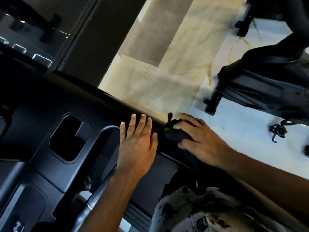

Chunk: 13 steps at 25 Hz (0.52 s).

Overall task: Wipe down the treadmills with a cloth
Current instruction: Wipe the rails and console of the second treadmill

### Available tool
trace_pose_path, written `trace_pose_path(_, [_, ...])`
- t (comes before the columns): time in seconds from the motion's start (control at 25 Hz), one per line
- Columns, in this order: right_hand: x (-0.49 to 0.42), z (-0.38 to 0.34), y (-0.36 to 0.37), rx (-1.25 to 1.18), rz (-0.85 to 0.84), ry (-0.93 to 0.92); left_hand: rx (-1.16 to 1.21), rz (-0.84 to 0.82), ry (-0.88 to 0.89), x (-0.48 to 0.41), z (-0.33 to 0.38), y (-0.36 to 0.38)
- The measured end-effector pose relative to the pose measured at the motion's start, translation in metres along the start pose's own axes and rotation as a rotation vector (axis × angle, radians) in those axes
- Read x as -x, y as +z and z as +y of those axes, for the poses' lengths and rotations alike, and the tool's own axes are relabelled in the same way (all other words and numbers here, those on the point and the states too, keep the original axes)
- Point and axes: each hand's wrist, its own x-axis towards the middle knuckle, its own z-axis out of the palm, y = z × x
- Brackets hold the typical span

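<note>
Marble floor (167, 67) showed beyond the treadmill console (50, 101), where 2 hands worked the top edge.

From the right hand (199, 139), fingers spread and bent, pressing a dark cloth (177, 136) onto the console's rounded rim at its right end; the left hand (137, 144) lay flat and open just beside it, holding nothing. That rim ran long toward the upper left, so the cloth's likely sweep lay that way, with the left hand in its path. Another exercise machine (260, 84) stood well apart.
</note>
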Motion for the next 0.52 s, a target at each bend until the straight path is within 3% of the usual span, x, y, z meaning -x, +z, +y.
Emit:
trace_pose_path(0.16, [-0.022,0.017,-0.012,0.014,-0.159,0.316,-0.039,0.006,0.075,0.003,0.005,0.008])
trace_pose_path(0.2, [-0.019,0.020,-0.009,0.077,-0.192,0.286,-0.052,0.006,0.077,0.004,0.006,0.008])
trace_pose_path(0.32, [0.010,0.010,0.004,0.093,-0.025,0.111,-0.039,0.000,0.063,0.003,0.008,0.009])
trace_pose_path(0.36, [0.009,0.017,-0.002,0.058,-0.034,0.122,-0.041,0.002,0.064,0.002,0.009,0.009])
trace_pose_path(0.48, [-0.005,0.019,-0.025,0.041,-0.153,0.380,-0.062,-0.018,0.067,0.004,0.015,0.009])
trace_pose_path(0.52, [0.002,0.019,-0.014,0.035,-0.054,0.332,-0.063,-0.029,0.073,0.005,0.018,0.009])
